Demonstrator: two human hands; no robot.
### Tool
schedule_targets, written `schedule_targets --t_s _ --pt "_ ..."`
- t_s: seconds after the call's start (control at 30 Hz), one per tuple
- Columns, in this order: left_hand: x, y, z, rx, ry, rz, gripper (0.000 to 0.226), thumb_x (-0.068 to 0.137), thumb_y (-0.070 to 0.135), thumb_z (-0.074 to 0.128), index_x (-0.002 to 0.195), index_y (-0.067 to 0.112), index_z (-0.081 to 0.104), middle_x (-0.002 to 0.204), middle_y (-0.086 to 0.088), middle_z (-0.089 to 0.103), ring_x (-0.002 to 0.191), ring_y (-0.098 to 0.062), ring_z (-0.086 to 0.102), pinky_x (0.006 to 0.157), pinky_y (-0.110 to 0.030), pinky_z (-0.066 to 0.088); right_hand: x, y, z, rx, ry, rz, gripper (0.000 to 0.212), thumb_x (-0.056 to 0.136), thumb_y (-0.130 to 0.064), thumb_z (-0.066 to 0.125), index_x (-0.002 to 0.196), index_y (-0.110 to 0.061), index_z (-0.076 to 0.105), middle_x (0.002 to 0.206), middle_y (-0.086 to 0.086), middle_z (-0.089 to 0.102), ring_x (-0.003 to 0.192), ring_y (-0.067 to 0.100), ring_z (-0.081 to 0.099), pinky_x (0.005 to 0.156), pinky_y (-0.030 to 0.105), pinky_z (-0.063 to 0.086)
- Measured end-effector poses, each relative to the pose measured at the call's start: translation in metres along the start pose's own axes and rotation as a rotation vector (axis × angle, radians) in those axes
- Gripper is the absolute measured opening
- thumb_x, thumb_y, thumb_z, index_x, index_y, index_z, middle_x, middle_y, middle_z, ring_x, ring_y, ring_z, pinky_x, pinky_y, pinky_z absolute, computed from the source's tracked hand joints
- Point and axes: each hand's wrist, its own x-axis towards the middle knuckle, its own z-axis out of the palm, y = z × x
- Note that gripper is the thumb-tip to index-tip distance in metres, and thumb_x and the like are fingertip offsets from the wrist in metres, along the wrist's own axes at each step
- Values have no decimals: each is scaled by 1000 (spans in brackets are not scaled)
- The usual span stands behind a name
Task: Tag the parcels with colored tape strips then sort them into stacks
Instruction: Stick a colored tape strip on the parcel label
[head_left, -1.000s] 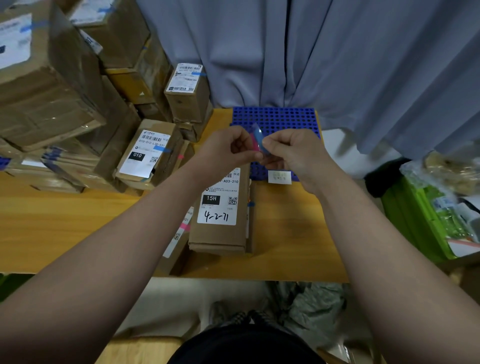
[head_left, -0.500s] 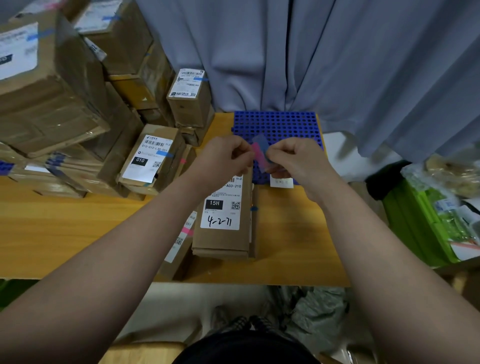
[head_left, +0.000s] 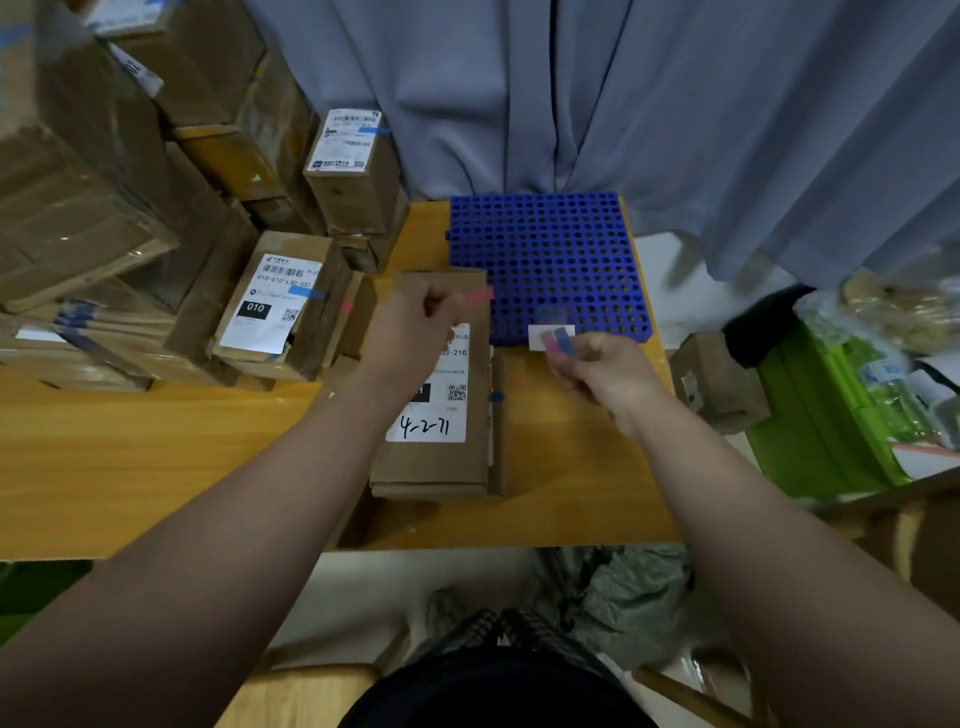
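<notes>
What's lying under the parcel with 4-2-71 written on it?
Another flat cardboard parcel peeks out along its right edge, with a blue tape strip. Its top and label are covered. Both lie on the wooden table.

The left hand (head_left: 415, 325) pinches a pink tape strip (head_left: 480, 296) above the flat parcel (head_left: 431, 467) marked 4-2-71 on the table (head_left: 156, 457). The right hand (head_left: 605, 376) pinches pink and blue strips (head_left: 558, 340) near the blue perforated mat (head_left: 545, 249).

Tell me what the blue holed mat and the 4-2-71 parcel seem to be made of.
The blue holed mat looks like moulded plastic: even saturated colour, regular round holes. The 4-2-71 parcel looks like matte brown cardboard under a white paper label.
</notes>
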Motion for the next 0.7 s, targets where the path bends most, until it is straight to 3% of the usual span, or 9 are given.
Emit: schedule_targets --t_s 0.13,0.23,0.37,0.43,0.5,0.57,0.7 --pt "-13 -15 20 64 -92 -36 19 94 28 57 90 11 62 75 3 63 66 -8 57 60 -20 45 9 43 1 -76 70 192 22 97 4 46 80 -10 52 69 6 51 56 15 46 42 16 47" --pt "-24 -22 26 106 -91 -7 15 93 30 59 88 16 60 75 5 60 66 -7 54 55 -11 41 14 66 4 -126 117 314 18 94 9 47 87 -6 52 76 13 56 53 16 47 36 19 42" --pt "-35 -29 26 153 -87 19 14 92 31 59 87 19 57 71 9 54 62 -4 49 55 -8 38 16 86 7 -58 167 383 20 92 13 48 98 -6 49 81 9 53 54 14 52 39 23 41" --pt "-38 -31 25 158 -72 28 16 92 31 60 86 16 56 70 7 52 61 -5 47 55 -10 38 19 94 5 -93 175 368 21 92 8 53 105 -9 50 98 15 56 65 24 58 51 28 51" --pt "-40 -31 23 147 -71 27 20 91 33 60 87 14 56 68 7 51 60 -6 47 52 -11 38 19 95 2 -368 220 336 34 91 -8 61 123 -12 51 126 18 48 88 34 62 77 37 54" --pt "-41 -29 21 119 -76 22 26 90 37 60 88 11 57 71 4 53 64 -9 49 54 -15 39 14 84 4 -553 319 157 46 90 -15 63 133 -11 47 139 14 35 101 34 58 86 36 49" --pt "-40 -19 17 12 -71 -56 29 87 43 61 83 15 54 68 5 51 62 -9 48 50 -13 38 -4 37 24 -602 419 -614 26 84 -11 69 108 -8 61 114 13 47 94 14 50 81 25 46"
